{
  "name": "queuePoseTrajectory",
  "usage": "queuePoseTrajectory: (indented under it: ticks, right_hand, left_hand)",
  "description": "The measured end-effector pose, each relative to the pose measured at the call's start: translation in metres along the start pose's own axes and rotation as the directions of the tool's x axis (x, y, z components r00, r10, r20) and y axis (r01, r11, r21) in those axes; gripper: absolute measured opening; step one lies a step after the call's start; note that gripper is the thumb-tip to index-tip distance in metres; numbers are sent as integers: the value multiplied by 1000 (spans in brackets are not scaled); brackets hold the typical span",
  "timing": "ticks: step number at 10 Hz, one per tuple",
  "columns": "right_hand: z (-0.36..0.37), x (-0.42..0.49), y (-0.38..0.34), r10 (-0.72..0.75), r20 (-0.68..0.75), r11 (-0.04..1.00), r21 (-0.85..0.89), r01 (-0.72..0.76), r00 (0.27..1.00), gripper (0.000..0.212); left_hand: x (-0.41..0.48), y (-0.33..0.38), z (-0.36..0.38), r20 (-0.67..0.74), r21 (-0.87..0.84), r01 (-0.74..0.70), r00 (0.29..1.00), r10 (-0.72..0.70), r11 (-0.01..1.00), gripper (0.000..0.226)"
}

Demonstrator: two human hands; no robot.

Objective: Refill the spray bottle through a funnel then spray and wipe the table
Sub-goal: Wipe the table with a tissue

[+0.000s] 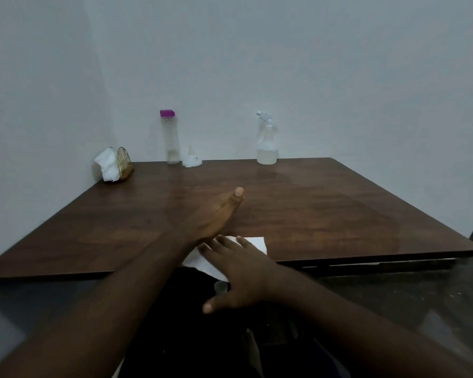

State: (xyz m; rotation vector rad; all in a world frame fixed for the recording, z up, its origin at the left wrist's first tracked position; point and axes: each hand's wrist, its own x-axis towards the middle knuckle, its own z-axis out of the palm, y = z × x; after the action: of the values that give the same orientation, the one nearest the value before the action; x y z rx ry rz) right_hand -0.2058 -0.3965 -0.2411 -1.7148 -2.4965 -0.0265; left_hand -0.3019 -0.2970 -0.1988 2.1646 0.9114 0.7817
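Right hand [243,271]: fingers straight and spread, pressing white tissue [254,242] at near edge of table [339,214]. Left hand [213,216]: flat on tabletop just beyond tissue, holding nothing. Containers, two: spray bottle [267,143], pale liquid in lower part; tall bottle [171,137], magenta cap, little liquid at base. One funnel [192,159], inverted, beside tall bottle. One napkin holder [124,165], filled. Spray bottle at far edge, well apart from hands.

Single head view, looking forward and down over the near edge of the dark brown wooden tabletop [311,214], toward the pale wall [257,64].
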Motion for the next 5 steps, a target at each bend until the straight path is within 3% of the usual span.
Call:
queuePoseTrajectory:
  ticks: [1, 2, 3, 4, 5]
  right_hand:
    - [6, -12, 2, -116, -170, 987, 93, 133, 979, 73]
    - [1, -26, 10, -90, -294, 944, 280, 176, 952, 49]
    - [-24, -40, 19, 102, -323, 832, 547, 97, 941, 26]
    - [-52, -50, 28, 318, -244, 529, 847, 42, 916, 22]
    - [-68, -60, 36, 461, -96, 167, 986, 21, 882, 24]
  left_hand:
    - [-10, -3, -9, 58, -31, 44, 997, -42, 999, 100]
    - [-21, -2, -11, 127, -22, 50, 991, -47, 999, 106]
    - [-30, 7, -8, 146, -177, 92, 987, -67, 980, 89]
    - [-41, 21, -1, 228, -465, 95, 973, 16, 880, 95]
    - [-47, 39, 6, 306, -742, 187, 949, 77, 644, 90]
